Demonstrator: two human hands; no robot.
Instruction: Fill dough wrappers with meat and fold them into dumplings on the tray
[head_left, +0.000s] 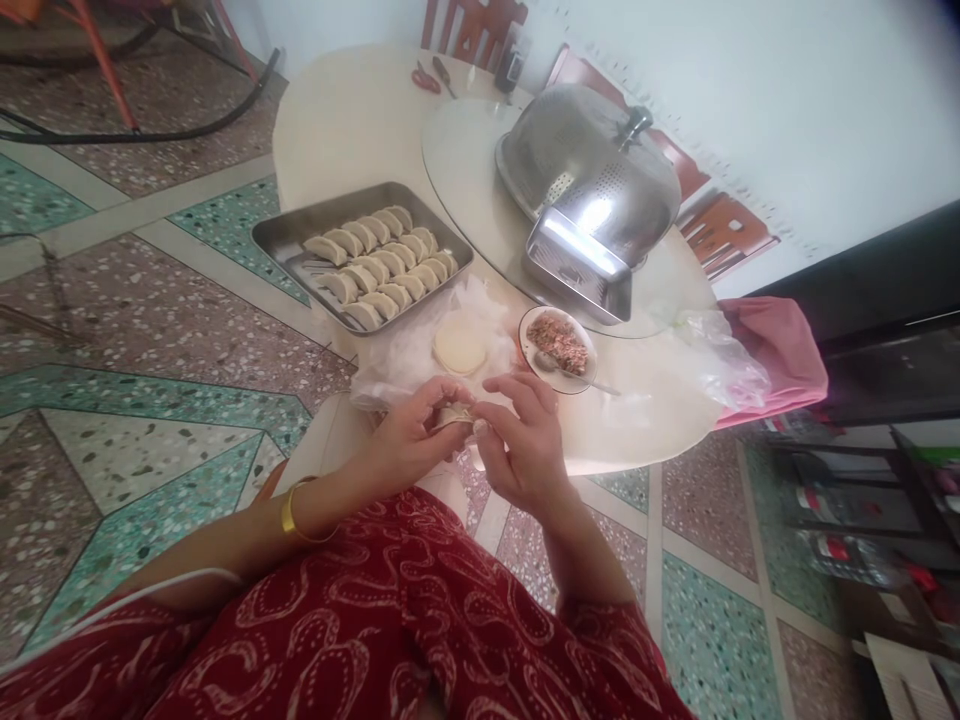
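Observation:
Between my two hands, just in front of the table's near edge, is a partly hidden dumpling (454, 413). My left hand (420, 430) curls around it with fingers and thumb closed. The thumb and fingertips of my right hand (525, 435) pinch at its right end. Beyond my hands, a stack of round dumpling wrappers (460, 346) lies on a crumpled plastic bag (390, 360). To the right stands a plate (528, 352) of minced filling (556, 340) with a spoon (600, 386) in it. At the left, a metal tray (281, 235) holds several folded dumplings (375, 265) in rows.
A glass turntable (465, 170) carries a large upturned metal pot or colander (585, 160) and a rectangular steel pan (574, 265). Red scissors (426, 78), a knife (444, 75) and a dark bottle (510, 68) sit at the far edge. A pink cloth-covered item (780, 350) stands at the right.

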